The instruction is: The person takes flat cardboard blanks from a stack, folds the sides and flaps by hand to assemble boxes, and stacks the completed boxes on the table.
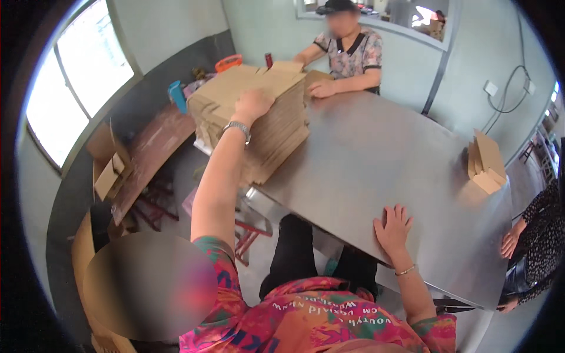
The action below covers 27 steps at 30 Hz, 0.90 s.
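Nearest is our bright shirt (pixel 318 323); our left hand (pixel 254 105) touches a cardboard stack (pixel 279 138) (sheets likely light, stiff; edges grip best), grasp unclear; right hand (pixel 394 230) spreads wide.

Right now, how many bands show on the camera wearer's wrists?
2: a metal band below the left hand, which is on the cardboard stack; a thin bracelet below the right hand, on the metal table.

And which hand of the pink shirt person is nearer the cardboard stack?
Left. The left hand rests on top of the cardboard stack; the right hand lies on the metal table, apart from it.
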Tool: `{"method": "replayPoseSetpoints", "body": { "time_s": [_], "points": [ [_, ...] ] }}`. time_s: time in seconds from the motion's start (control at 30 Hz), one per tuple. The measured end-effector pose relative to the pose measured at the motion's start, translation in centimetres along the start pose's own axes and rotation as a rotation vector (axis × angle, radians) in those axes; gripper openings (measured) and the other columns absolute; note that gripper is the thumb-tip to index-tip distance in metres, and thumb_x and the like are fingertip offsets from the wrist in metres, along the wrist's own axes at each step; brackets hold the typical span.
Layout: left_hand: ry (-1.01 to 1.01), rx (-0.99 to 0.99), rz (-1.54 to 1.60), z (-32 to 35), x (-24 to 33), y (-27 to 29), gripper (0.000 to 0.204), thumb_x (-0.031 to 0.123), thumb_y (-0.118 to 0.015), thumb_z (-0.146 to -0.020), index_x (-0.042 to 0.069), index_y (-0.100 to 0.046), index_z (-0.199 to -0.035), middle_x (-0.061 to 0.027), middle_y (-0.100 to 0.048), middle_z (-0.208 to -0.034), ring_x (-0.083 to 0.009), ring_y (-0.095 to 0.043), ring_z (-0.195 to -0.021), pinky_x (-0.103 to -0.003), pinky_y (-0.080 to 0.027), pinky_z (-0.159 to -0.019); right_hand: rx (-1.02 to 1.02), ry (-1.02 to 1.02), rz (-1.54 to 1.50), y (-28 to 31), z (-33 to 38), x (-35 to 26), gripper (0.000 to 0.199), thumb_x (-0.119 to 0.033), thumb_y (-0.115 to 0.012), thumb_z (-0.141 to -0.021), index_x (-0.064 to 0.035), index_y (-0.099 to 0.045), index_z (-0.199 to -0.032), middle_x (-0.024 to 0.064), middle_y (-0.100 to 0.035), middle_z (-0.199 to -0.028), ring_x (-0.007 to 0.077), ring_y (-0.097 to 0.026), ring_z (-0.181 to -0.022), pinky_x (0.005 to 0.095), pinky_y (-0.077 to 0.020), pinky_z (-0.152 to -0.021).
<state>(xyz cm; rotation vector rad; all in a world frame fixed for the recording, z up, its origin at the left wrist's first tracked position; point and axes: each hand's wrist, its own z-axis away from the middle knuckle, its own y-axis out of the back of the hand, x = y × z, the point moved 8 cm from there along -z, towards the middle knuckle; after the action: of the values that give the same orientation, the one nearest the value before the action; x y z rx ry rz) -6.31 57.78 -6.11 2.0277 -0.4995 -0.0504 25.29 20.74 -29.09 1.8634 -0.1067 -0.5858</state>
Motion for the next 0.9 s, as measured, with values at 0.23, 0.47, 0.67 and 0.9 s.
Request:
{"method": "replayPoseSetpoints", "body": {
  "time_s": [0.23, 0.47, 0.67, 0.9],
  "points": [
    [-0.294, -0.328, 0.210, -4.0, 0.7, -2.4, 0.056, 0.042, -0.059, -0.085, 0.002, -0.060, -0.123, -0.0192, -0.064, -0.117, -0.0340, -0.064, -0.099, -0.043, -0.049, -0.086, 0.078, -0.022, -0.014, 1.1, -0.1, -0.4, 0.049, -0.033, -0.064, -0.078, -0.0091, -0.057, -0.120, 0.0215, -0.047, -0.137, 0.0404, -0.033, -0.135, 0.0628, -0.0145, -0.111],
    [-0.369, -0.310, 0.032, -6.2, 0.1, -1.2, 0.037, 0.027, -0.050, -0.087, 0.001, -0.066, -0.107, -0.0239, -0.067, -0.098, -0.0375, -0.065, -0.091, -0.046, -0.049, -0.084, 0.016, -0.084, 0.005, 1.1, -0.9, -0.9, 0.049, -0.034, -0.065, -0.078, -0.0097, -0.058, -0.120, 0.0201, -0.044, -0.140, 0.0383, -0.033, -0.136, 0.0586, -0.0141, -0.113],
    [-0.271, -0.322, -0.095, -4.7, -0.4, -2.5, 0.034, 0.021, -0.046, -0.087, -0.001, -0.068, -0.101, -0.0242, -0.067, -0.102, -0.0398, -0.065, -0.093, -0.047, -0.050, -0.085, 0.013, -0.078, 0.035, 0.9, -1.4, -0.8, 0.048, -0.034, -0.064, -0.079, -0.0096, -0.057, -0.120, 0.0198, -0.045, -0.140, 0.0381, -0.032, -0.137, 0.0582, -0.0142, -0.113],
    [-0.004, -0.009, -0.149, -5.1, -2.6, 6.4, 0.031, 0.024, -0.051, -0.087, 0.004, -0.069, -0.103, -0.0208, -0.068, -0.104, -0.0371, -0.066, -0.098, -0.046, -0.053, -0.083, 0.029, -0.066, 0.034, 0.9, -0.3, -0.3, 0.049, -0.035, -0.061, -0.081, -0.0092, -0.057, -0.122, 0.0202, -0.044, -0.141, 0.0388, -0.032, -0.137, 0.0601, -0.0147, -0.113]
  ]
}}
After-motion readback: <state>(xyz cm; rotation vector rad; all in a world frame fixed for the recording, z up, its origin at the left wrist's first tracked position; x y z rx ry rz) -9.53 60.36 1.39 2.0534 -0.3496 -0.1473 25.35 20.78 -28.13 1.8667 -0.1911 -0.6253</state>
